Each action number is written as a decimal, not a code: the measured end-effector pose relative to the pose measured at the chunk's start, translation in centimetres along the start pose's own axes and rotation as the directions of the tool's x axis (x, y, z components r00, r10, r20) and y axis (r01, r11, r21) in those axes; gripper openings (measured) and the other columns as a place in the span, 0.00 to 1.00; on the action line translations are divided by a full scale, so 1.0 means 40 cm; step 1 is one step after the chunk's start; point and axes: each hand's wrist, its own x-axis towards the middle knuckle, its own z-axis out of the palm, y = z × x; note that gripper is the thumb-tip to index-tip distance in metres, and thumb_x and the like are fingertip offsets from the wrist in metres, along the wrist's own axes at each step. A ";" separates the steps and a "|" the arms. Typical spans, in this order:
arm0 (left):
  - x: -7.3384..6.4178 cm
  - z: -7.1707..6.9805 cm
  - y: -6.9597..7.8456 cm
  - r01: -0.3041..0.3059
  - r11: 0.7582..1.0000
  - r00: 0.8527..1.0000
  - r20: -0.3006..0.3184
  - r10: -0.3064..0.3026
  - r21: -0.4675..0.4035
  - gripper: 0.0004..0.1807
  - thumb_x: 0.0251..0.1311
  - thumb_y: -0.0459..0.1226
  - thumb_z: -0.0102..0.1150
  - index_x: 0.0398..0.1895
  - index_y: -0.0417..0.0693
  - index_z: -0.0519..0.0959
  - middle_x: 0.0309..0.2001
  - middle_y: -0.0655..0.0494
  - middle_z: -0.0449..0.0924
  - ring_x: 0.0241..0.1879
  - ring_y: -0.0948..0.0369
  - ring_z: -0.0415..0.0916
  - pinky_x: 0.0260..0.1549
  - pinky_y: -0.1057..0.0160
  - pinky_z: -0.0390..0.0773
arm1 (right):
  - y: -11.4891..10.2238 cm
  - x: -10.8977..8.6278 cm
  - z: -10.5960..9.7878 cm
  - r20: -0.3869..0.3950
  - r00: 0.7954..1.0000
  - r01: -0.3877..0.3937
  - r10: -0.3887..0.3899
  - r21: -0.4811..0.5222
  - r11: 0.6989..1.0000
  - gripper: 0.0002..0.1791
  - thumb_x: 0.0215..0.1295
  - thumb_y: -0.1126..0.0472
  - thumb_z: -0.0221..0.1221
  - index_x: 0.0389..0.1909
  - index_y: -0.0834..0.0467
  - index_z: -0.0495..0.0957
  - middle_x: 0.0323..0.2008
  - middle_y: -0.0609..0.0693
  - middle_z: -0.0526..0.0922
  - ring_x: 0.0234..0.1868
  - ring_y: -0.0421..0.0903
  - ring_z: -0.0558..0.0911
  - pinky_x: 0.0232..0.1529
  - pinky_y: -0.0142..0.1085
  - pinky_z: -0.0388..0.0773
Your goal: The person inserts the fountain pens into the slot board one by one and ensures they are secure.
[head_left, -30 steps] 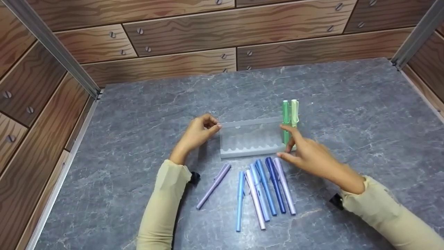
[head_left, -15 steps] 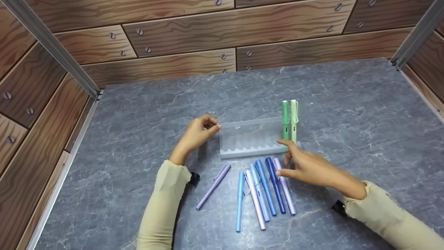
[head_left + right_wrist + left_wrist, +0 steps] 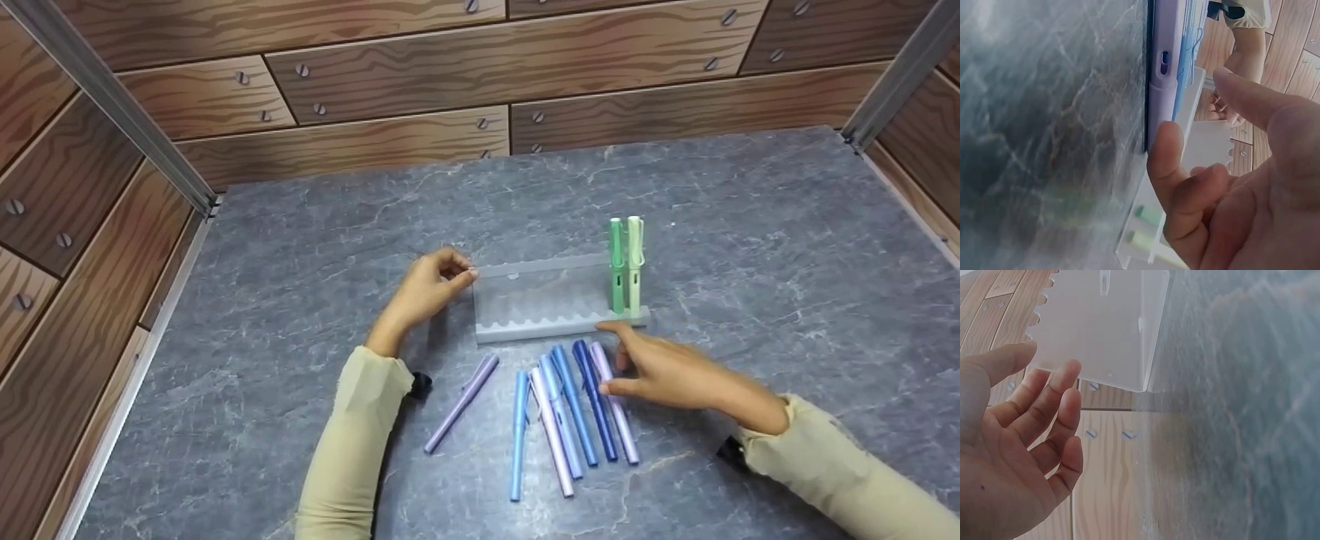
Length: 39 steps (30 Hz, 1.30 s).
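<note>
A frosted clear pen stand [image 3: 544,296] with a notched front ledge stands mid-table. My left hand [image 3: 435,285] pinches its upper left corner between thumb and fingertips; in the left wrist view the thumb lies at the notched edge of the stand's panel [image 3: 1095,332]. Two pens, a green one [image 3: 617,262] and a pale green one [image 3: 635,262], stand upright at the stand's right end. My right hand [image 3: 667,367] hovers over the lilac pen [image 3: 621,424], thumb and index finger apart. The index fingertip is right at that pen's cap end [image 3: 1162,107] in the right wrist view.
In front of the stand lie a dark blue pen [image 3: 596,405], a blue pen [image 3: 576,409], a pale lilac pen [image 3: 553,439], a light blue pen [image 3: 517,442] and others. A purple pen [image 3: 461,405] lies apart to the left. Wood-patterned walls [image 3: 390,90] enclose the table.
My right hand has moved from the green pens down toward the lilac pen, uncovering the lower ends of the green pens. My left hand stays at the stand's corner.
</note>
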 end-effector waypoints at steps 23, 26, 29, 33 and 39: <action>0.000 -0.001 -0.002 -0.009 1.000 1.000 -0.005 0.009 0.004 0.09 0.63 0.39 0.61 0.39 0.42 0.79 0.35 0.50 0.83 0.37 0.59 0.77 0.37 0.67 0.72 | -0.013 0.021 0.021 0.045 0.998 -0.032 0.035 -0.079 0.996 0.41 0.56 0.53 0.67 0.67 0.62 0.61 0.26 0.44 0.74 0.24 0.38 0.69 0.25 0.34 0.68; -0.002 0.000 -0.002 -0.005 1.000 1.000 -0.006 0.005 0.006 0.09 0.62 0.39 0.61 0.38 0.42 0.79 0.35 0.50 0.83 0.36 0.59 0.76 0.36 0.67 0.72 | -0.016 0.024 0.026 0.043 0.998 -0.034 0.038 -0.092 0.995 0.41 0.55 0.54 0.67 0.67 0.63 0.61 0.25 0.45 0.74 0.25 0.41 0.71 0.25 0.36 0.70; -0.003 -0.001 -0.001 -0.001 1.000 1.000 -0.007 0.001 0.008 0.09 0.63 0.39 0.61 0.38 0.42 0.79 0.35 0.50 0.83 0.36 0.59 0.76 0.35 0.67 0.72 | -0.020 0.028 0.031 0.040 0.998 -0.043 0.049 -0.121 0.992 0.40 0.55 0.55 0.67 0.67 0.64 0.61 0.26 0.47 0.75 0.29 0.45 0.75 0.28 0.41 0.74; -0.002 -0.002 -0.001 0.000 1.000 1.000 -0.003 0.000 0.007 0.09 0.63 0.39 0.61 0.38 0.42 0.79 0.35 0.51 0.83 0.36 0.60 0.76 0.35 0.67 0.72 | -0.023 0.033 0.036 0.018 0.998 -0.056 0.060 -0.165 0.985 0.39 0.55 0.55 0.67 0.66 0.62 0.63 0.25 0.47 0.74 0.30 0.46 0.76 0.27 0.43 0.74; -0.002 -0.002 -0.001 -0.005 1.000 1.000 0.009 0.005 -0.004 0.09 0.63 0.40 0.61 0.39 0.42 0.79 0.35 0.51 0.82 0.35 0.60 0.75 0.34 0.67 0.71 | -0.022 0.031 0.036 -0.005 0.998 -0.055 0.055 -0.168 0.984 0.38 0.55 0.56 0.67 0.65 0.57 0.63 0.20 0.44 0.69 0.23 0.43 0.70 0.20 0.37 0.67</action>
